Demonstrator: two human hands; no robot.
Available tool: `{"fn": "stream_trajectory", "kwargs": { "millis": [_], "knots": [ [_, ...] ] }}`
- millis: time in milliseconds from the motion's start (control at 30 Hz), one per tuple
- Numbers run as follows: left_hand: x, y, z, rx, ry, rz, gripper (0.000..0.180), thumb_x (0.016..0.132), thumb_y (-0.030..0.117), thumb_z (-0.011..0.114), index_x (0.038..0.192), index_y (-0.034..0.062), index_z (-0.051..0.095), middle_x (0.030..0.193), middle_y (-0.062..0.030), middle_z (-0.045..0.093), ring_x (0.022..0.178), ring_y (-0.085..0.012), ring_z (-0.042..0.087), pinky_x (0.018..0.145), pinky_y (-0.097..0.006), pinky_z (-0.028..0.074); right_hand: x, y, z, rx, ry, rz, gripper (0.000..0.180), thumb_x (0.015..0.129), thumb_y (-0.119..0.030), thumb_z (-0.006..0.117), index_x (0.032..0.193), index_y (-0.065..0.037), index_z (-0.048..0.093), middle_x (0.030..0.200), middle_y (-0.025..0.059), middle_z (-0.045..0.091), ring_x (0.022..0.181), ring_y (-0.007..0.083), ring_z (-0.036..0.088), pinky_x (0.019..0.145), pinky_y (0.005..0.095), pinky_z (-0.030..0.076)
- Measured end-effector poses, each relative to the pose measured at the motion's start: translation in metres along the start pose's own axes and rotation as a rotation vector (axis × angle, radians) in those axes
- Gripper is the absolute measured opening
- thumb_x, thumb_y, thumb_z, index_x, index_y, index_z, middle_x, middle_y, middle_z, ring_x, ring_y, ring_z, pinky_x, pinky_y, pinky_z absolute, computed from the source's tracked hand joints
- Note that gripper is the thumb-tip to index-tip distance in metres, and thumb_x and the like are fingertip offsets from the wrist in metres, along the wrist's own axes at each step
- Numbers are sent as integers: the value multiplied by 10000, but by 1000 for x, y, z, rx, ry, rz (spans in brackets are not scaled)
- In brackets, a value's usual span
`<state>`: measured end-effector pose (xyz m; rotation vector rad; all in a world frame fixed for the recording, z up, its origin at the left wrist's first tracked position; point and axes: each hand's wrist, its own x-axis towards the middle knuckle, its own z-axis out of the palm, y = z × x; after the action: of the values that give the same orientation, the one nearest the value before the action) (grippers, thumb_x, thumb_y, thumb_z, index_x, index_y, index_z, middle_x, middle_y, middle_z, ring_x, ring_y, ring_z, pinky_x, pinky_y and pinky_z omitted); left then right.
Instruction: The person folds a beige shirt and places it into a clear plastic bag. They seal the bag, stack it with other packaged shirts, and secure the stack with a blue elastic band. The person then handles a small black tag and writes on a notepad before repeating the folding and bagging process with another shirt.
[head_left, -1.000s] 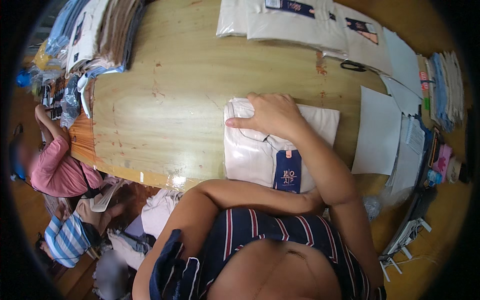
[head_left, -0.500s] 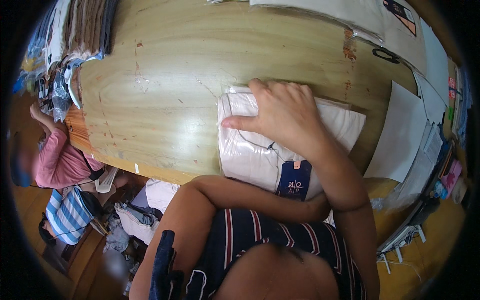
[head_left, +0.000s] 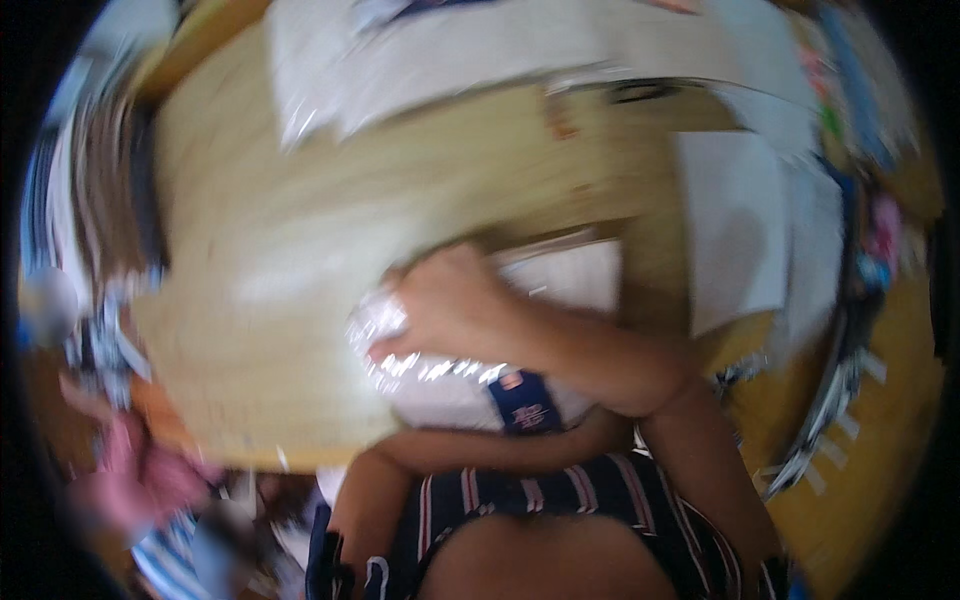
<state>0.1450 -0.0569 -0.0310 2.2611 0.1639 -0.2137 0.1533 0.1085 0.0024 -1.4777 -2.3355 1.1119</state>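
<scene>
A folded pale garment (head_left: 455,400) in a clear plastic bag lies at the table's near edge, with a dark blue tag (head_left: 527,402) on its front. My right hand (head_left: 450,305) is closed over the bag's left end, its thumb on the near side and fingers curled on the far side, bunching the shiny plastic. My left forearm (head_left: 490,452) crosses low in front of the garment toward the right. The left hand's fingers are hidden behind the right forearm and the bag. Motion blurs the picture.
Flat bagged garments (head_left: 470,50) line the table's (head_left: 250,270) far side. A stack of folded clothes (head_left: 100,190) stands at the left. White paper sheets (head_left: 735,230) lie at the right, near a dark oval object (head_left: 643,92). A person in pink (head_left: 150,470) sits lower left.
My right hand has gone from lying spread on the bag to gripping its left end, where the plastic is now crumpled. The view has shifted.
</scene>
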Motion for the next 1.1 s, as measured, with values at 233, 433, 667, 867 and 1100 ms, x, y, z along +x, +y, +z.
{"fn": "stream_trajectory", "kwargs": {
  "millis": [233,433,667,867,1100],
  "knots": [
    [17,5,-2,171,-40,91,297,773,329,446,931,137,609,1077,-78,522,1027,-228,437,906,-376,281,-30,-11,-19,-162,292,-123,560,687,-457,547,983,17,512,831,196,563,853,283,532,769,374,379],
    [21,28,-39,486,4,293,377,773,376,465,902,41,581,810,-110,579,824,-218,533,775,-314,365,-134,154,-120,-145,924,164,144,728,-172,499,776,-65,581,757,102,569,731,271,548,650,375,425],
    [17,74,-77,540,250,295,230,710,292,569,776,72,583,796,-54,578,815,-185,540,749,-326,388,-313,379,-199,-416,1209,1134,147,671,-100,537,793,-130,612,886,104,574,885,283,526,730,397,418],
    [-2,93,-107,508,464,27,130,661,162,627,740,70,579,719,-43,561,699,-180,529,665,-306,390,-322,401,-219,-448,1422,1222,137,699,-224,569,794,-145,629,949,80,540,989,255,460,775,404,386],
    [8,92,-155,316,1077,-156,246,668,-35,574,911,-18,536,827,-148,571,755,-302,546,706,-327,424,-282,168,-257,175,1226,-46,174,788,-140,524,874,-10,601,527,29,504,447,85,481,416,207,380]
  ]
}}
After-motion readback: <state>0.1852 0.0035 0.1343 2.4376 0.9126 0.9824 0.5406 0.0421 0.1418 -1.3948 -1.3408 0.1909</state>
